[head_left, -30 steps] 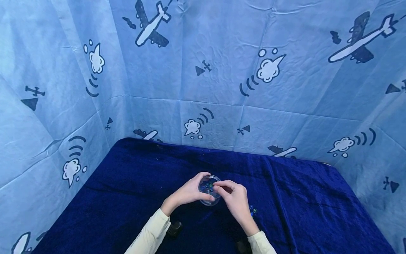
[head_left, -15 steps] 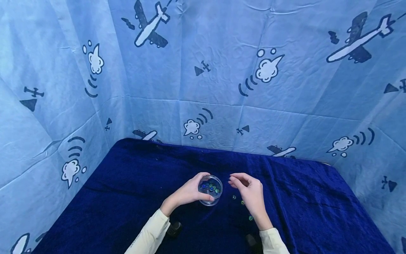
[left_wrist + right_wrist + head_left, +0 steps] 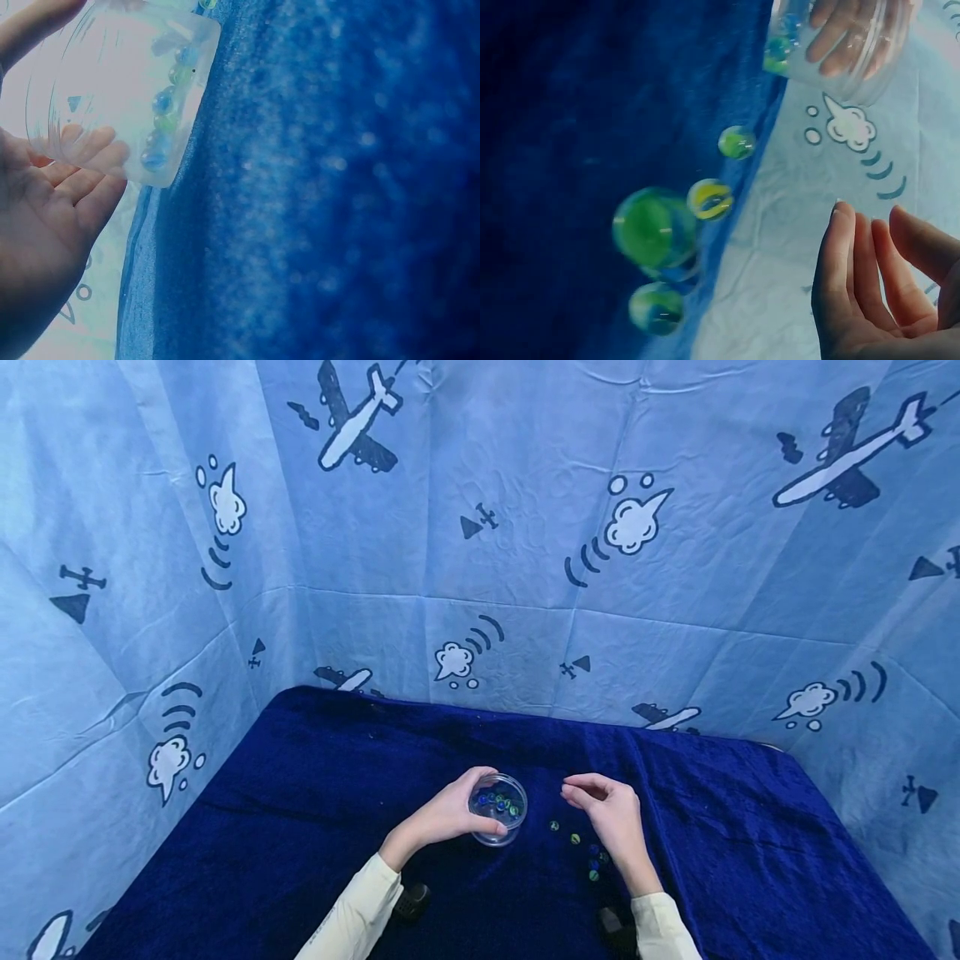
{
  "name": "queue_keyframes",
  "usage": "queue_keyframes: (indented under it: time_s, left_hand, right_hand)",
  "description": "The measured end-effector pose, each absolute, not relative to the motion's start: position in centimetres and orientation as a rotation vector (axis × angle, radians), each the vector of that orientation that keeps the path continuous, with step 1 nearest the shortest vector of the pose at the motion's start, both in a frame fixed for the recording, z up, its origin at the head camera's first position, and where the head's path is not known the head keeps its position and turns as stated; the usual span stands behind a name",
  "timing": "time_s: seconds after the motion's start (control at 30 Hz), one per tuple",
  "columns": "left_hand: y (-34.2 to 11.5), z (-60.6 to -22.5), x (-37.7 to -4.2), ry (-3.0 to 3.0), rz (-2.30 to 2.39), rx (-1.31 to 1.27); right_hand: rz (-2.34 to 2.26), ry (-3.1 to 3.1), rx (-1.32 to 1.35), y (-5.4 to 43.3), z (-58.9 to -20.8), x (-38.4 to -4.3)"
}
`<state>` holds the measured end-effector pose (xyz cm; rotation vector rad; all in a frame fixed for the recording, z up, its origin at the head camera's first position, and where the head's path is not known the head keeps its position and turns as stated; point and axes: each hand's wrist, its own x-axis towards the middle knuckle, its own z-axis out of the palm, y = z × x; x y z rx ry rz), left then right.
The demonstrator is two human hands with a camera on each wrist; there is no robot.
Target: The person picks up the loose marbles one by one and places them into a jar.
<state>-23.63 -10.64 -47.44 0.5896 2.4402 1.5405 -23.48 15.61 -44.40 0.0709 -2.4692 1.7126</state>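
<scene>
My left hand (image 3: pixel 450 808) grips a clear plastic jar (image 3: pixel 524 818) from its left side, fingers behind and thumb in front. Inside lie several blue and green glass marbles (image 3: pixel 163 100), gathered on its bottom. To the right, my right hand (image 3: pixel 611 818) hovers over the cloth with fingers loosely bent. In the right wrist view its thumb and fingertips (image 3: pixel 842 214) stand apart, with nothing between them. Several loose marbles lie between jar and right hand: a green one (image 3: pixel 554 826), a yellow one (image 3: pixel 575 839), and a cluster with another green marble (image 3: pixel 594 876) nearer me.
Dark blue velvety cloth (image 3: pixel 337 752) covers the table. Behind and at the sides hangs a light blue curtain (image 3: pixel 525 552) printed with airplanes and clouds. Dark devices show beneath the wrists, one near the left sleeve (image 3: pixel 352 902).
My right hand has left the jar mouth and moved right, its fingers now free. The loose marbles on the cloth have come into fuller view. The left hand and jar stay put.
</scene>
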Motion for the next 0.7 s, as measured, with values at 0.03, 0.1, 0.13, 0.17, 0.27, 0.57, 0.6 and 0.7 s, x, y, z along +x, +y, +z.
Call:
queue_keyframes:
  time_s: [0.03, 0.1, 0.13, 0.17, 0.27, 0.57, 0.6, 0.7]
  left_hand:
    - [-10.6, -47.4, -23.6, 2.439, 1.541, 0.588]
    - [-10.6, -47.5, -23.7, 2.440, 1.541, 0.586]
    - [-10.6, -47.5, -23.7, 2.438, 1.542, 0.587]
    - [-10.6, -47.5, -23.7, 2.438, 1.543, 0.586]
    - [-10.6, -47.5, -23.7, 2.437, 1.545, 0.589]
    - [-10.6, -47.7, -23.8, 2.431, 1.545, 0.577]
    - [-10.6, -47.7, -23.8, 2.430, 1.546, 0.577]
    - [-10.6, -47.8, -23.8, 2.427, 1.552, 0.581]
  right_hand:
    - [1.710, -2.485, 0.070, 15.7, -44.6, -23.5]
    - [1.700, -2.521, 0.081, 15.9, -45.0, -23.7]
    - [1.690, -2.542, 0.096, 15.9, -45.2, -23.7]
    - [1.676, -2.562, 0.112, 16.0, -45.3, -23.7]
    - [1.620, -2.610, 0.164, 16.1, -45.7, -23.8]
    - [1.533, -2.745, 0.246, 16.7, -46.3, -23.9]
    - [1.525, -2.759, 0.268, 16.8, -46.4, -23.9]
    - [1.499, -2.790, 0.344, 17.0, -46.6, -24.0]
